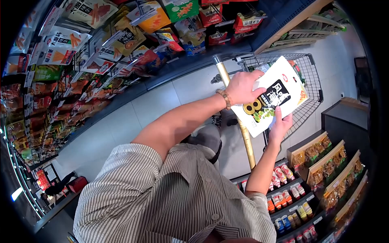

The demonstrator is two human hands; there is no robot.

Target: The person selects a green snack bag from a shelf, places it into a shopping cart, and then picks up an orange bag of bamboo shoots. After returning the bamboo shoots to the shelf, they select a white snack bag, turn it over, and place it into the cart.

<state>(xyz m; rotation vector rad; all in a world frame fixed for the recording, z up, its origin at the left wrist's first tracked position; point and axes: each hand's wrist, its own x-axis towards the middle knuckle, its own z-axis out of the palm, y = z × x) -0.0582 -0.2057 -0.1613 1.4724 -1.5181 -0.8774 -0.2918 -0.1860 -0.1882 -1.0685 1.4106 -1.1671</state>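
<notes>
A white snack packet [285,77] with black, yellow and green print hangs tilted above the shopping cart [314,87]. My left hand [244,90], with a beaded bracelet at the wrist, grips its upper left edge between thumb and fingers. On its lower right edge is my right hand [281,126], the thumb lying on the printed front and the fingers hidden behind. The cart's yellow handle bar [245,141] passes beneath the packet. Some packaged goods inside the wire basket are partly covered by the packet.
Hanging snack bags [60,44] fill the shelves at the left and top. Shelves with small bottles [279,198] and wooden-edged trays of packets [320,152] stand at lower right. Tiled floor [162,105] shows between shelves and cart. A person [54,190] is partly visible at far lower left.
</notes>
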